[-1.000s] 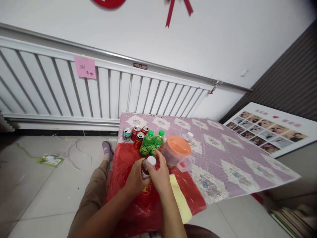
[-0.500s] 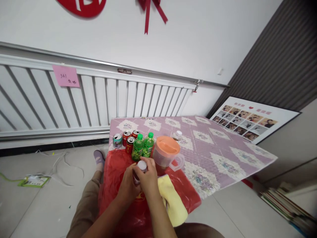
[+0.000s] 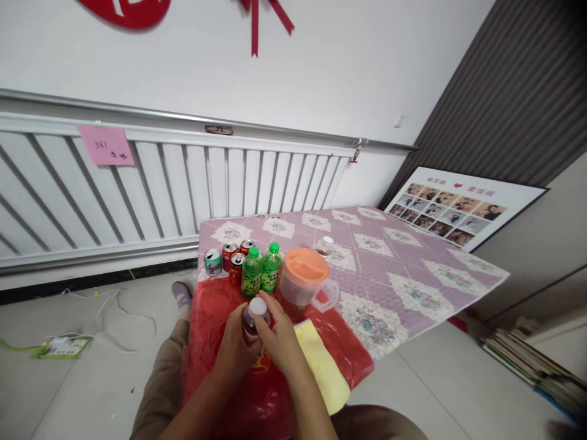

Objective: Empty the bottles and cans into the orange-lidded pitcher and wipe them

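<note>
Curling above crinkled red plastic point(image 3: 208, 308), the left hand point(image 3: 235, 342) and right hand point(image 3: 277, 339) are gripping a clear, dark-filled bottle point(image 3: 250, 325), white-capped.

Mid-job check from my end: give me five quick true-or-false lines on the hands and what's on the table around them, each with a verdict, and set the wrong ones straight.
1. The left hand and the right hand are both on one white-capped bottle. True.
2. In the picture, cans stand to the left of the green-capped bottles. True.
3. The green-capped bottles lie on their sides. False: they stand upright.
4. The orange lid is lying beside the pitcher. False: it sits on top of the pitcher.
5. The yellow cloth lies over part of the red plastic. True.
</note>
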### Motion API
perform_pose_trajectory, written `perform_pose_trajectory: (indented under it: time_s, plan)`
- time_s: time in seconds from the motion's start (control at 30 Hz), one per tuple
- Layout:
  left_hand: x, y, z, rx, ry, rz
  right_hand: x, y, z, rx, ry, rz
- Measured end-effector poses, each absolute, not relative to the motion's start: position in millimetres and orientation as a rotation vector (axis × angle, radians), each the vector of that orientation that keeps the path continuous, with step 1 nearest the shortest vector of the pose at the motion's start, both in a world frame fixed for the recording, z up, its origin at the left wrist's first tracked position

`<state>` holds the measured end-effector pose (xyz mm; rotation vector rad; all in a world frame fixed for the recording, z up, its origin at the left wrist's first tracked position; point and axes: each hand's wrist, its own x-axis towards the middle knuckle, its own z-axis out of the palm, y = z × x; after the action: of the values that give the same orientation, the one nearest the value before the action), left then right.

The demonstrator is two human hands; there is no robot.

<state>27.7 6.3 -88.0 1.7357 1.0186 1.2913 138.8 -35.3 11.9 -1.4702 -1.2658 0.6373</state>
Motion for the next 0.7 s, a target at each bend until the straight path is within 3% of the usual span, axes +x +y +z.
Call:
perform_pose_trajectory:
  time_s: [0.53, 0.7]
  plan:
    - [31.6, 5.2, -89.1, 1.787, 1.056, 1.332, 145.4, -27.3, 5.6, -1.345, -1.138, 0.799]
    - [31.2, 6.2, -93.2, 1.779, 1.025, 1.332, 137.4, -26.5, 2.0, -1.375, -1.096, 0.688]
